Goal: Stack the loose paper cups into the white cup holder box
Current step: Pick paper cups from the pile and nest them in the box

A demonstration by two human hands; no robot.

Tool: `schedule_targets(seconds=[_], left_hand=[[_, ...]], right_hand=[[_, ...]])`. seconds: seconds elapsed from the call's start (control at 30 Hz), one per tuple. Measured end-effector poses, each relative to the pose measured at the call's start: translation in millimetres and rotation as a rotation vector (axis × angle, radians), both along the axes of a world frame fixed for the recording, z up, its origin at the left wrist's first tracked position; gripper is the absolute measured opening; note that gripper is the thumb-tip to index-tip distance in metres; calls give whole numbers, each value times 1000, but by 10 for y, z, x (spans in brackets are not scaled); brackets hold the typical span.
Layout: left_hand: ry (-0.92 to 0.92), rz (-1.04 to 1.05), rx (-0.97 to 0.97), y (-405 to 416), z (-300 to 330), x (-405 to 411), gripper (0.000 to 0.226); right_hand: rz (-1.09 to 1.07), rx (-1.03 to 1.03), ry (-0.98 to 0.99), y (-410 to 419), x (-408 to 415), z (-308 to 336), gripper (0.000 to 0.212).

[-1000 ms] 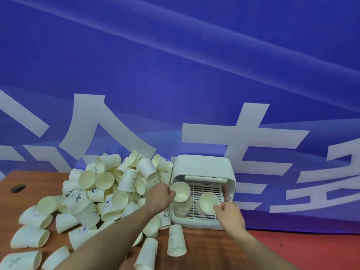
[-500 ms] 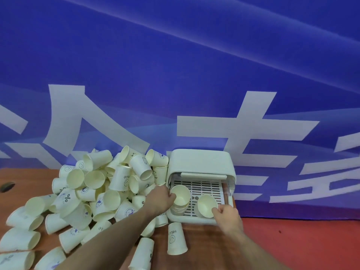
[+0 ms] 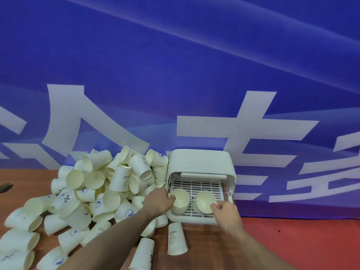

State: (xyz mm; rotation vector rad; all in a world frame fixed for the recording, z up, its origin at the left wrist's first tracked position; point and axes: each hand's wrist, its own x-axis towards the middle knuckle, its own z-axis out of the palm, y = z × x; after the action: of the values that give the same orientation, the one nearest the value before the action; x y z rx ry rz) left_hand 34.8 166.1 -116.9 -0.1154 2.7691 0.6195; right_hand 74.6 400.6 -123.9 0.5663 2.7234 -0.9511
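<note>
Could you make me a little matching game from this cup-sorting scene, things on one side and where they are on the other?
Things:
1. left hand
2. right hand
3. upside-down HELLO cup
4. cup pile

Places:
A. left of the white box
B. on the table in front of the box
C. at the right-side cup
D. at the left-side stack

Pairs: 1-D, 2-C, 3-B, 4-A

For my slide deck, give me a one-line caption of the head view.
Both hands, left hand and right hand, seat paper cups in the white cup holder box beside a loose-cup pile.

One head-worn view looks forward and down, near the white cup holder box (image 3: 200,184), which sits low and just right of centre.
</note>
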Motion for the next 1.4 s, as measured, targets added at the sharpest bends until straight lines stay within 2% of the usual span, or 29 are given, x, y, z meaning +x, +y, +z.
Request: schedule_targets(seconds=[0.43,0.9,1.17,1.4], left_hand=[[63,51,11,-301,263,188,46],[41,72,-65,-594,57,180,42],[-23,69,-3,-574,-216,72,44],[-50,43,-41,-622,-318,72,38]], right_hand=[[114,-27,140,-398,-78,403,33],[146,31,24,-683,-216,145,31],[158,21,-32,-705,-356,-71,31],[139,31,-58,-713,-362,-147,34]])
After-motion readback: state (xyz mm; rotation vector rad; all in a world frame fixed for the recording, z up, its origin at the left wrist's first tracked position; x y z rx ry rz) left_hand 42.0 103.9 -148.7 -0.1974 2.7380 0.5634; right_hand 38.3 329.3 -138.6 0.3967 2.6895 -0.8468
